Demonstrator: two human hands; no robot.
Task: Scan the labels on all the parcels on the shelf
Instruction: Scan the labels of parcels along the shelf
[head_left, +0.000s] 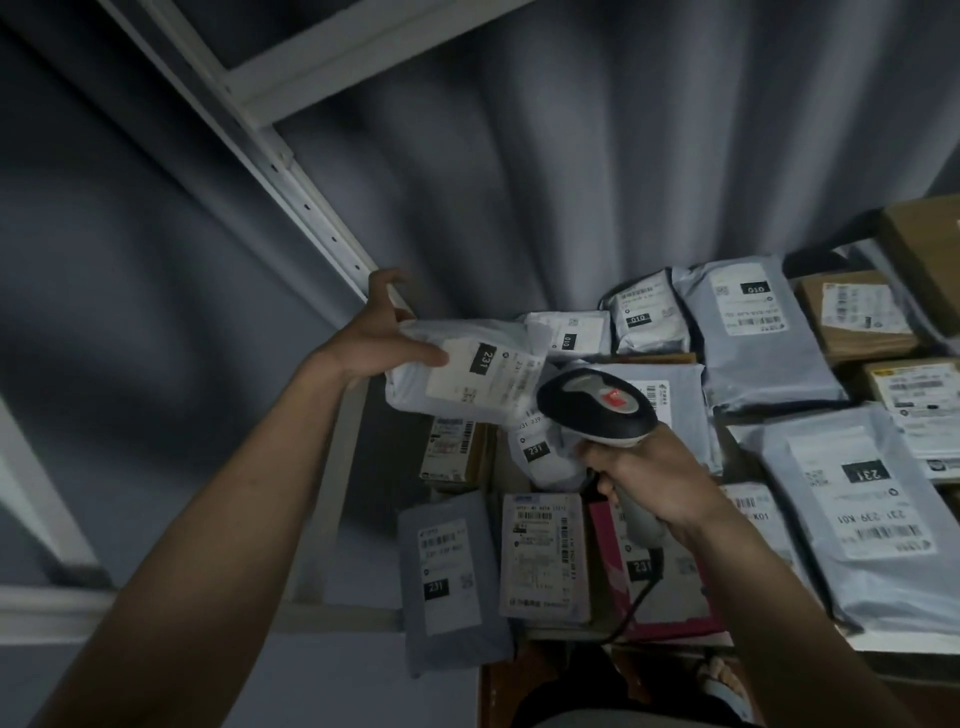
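Left hand (382, 332) gripping white parcel (467, 376) mid-frame; right hand (654, 480) clutching scanner (597, 408) just beside its label, above shelf (332, 467).

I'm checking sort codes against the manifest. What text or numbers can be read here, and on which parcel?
"231": held white parcel in the left hand.
"231 239 K01", upside down: large grey bag.
"010": grey bag at the back.
"231": grey bag at the front.
Barcodes and fine print: too blurred.
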